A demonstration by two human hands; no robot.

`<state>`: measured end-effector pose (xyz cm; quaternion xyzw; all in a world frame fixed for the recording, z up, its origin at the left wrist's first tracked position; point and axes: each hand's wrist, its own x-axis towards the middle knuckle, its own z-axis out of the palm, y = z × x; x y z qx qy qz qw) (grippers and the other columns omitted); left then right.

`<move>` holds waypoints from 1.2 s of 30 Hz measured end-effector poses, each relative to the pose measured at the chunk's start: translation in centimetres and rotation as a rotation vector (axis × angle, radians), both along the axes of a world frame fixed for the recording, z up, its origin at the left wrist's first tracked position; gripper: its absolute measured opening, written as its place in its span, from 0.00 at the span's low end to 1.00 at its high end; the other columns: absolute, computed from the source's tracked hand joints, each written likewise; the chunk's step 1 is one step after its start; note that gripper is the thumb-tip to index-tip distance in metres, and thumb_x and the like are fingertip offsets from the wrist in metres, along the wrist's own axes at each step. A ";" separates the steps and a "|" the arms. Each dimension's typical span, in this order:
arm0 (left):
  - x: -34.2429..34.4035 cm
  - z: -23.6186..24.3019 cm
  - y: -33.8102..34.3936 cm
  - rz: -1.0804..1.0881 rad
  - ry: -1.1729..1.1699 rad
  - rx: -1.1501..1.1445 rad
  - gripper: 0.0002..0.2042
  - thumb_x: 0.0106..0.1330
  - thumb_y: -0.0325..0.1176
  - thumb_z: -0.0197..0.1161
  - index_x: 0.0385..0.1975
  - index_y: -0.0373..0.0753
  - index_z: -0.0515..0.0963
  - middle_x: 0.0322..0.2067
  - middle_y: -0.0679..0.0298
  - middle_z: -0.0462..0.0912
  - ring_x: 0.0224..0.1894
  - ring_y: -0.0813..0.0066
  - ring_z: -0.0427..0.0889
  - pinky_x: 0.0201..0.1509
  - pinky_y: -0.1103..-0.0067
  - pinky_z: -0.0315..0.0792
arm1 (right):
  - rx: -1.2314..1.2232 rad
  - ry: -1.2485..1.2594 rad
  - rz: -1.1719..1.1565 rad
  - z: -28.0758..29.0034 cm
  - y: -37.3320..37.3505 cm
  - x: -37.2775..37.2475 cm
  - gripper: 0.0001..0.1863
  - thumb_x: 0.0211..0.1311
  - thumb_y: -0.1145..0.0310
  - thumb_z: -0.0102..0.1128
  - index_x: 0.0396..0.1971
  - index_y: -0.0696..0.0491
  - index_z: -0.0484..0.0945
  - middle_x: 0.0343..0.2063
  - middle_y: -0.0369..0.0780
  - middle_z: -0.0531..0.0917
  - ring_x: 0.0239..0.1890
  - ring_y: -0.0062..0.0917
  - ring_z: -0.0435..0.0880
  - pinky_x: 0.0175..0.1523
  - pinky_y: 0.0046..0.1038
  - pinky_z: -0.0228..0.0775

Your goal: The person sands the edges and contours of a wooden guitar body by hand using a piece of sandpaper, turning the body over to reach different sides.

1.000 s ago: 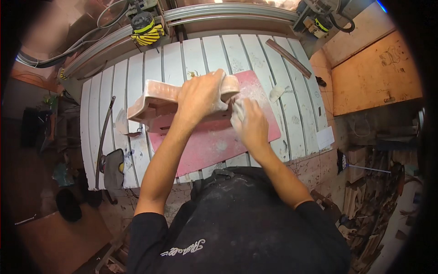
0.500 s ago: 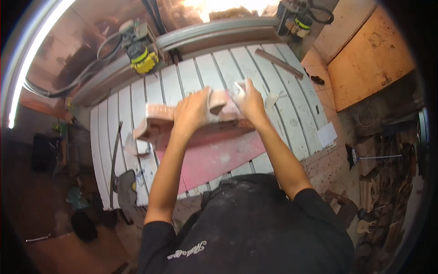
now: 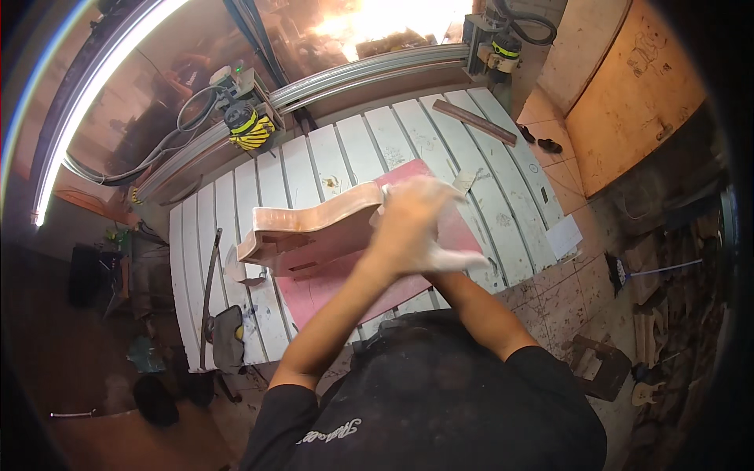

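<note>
- Head view, wooden body: the pale, curved piece (image 3: 330,231), probably a guitar's, stands on edge on the pink board (image 3: 310,298), which lies on the slatted white desk (image 3: 518,204). Its rim faces up; its recessed face is turned toward the wearer.
- Head view, left hand: half a second ago it grips the middle of the rim. Now the left hand (image 3: 412,228) is at the piece's right end, blurred, with thumb and fingers spread wide and pale at the tips. It closes on nothing visible; contact with the piece cannot be told.
- Head view, right hand: half a second ago it shows plainly at the right end. Now the right forearm (image 3: 483,314) passes beneath the left hand, which hides the right hand; whether it holds anything cannot be told.
- Head view, consequence: the rim's left and middle stretch is uncovered, and the piece remains upright. The change suggests a pause or regrip in handwork on the rim, with both hands brought to one end. With the steadying grip gone from the middle, tipping seems the likeliest risk.
</note>
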<state>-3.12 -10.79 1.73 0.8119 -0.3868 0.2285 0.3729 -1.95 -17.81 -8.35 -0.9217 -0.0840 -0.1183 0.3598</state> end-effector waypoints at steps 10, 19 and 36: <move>-9.0 -0.9 -16.5 -0.868 0.858 0.648 0.46 0.63 0.80 0.47 0.32 0.34 0.87 0.32 0.51 0.88 0.36 0.59 0.83 0.53 0.66 0.64 | -0.054 -0.086 -0.045 -0.6 0.5 0.2 0.19 0.59 0.66 0.71 0.48 0.51 0.75 0.41 0.47 0.80 0.43 0.48 0.83 0.44 0.48 0.77; -13.1 -11.0 -20.1 -0.420 0.762 0.094 0.56 0.60 0.85 0.42 0.53 0.28 0.84 0.57 0.47 0.84 0.65 0.47 0.76 0.70 0.59 0.57 | -0.017 -0.124 -0.019 -1.1 0.5 0.2 0.19 0.59 0.67 0.71 0.47 0.53 0.75 0.39 0.48 0.80 0.43 0.48 0.83 0.44 0.48 0.76; -8.6 -2.9 -15.3 -0.759 0.717 0.800 0.58 0.58 0.87 0.38 0.45 0.26 0.86 0.50 0.46 0.87 0.59 0.50 0.80 0.67 0.63 0.60 | -0.029 -0.098 -0.029 -0.6 0.5 0.2 0.19 0.59 0.69 0.70 0.48 0.52 0.75 0.40 0.47 0.79 0.43 0.48 0.83 0.44 0.48 0.77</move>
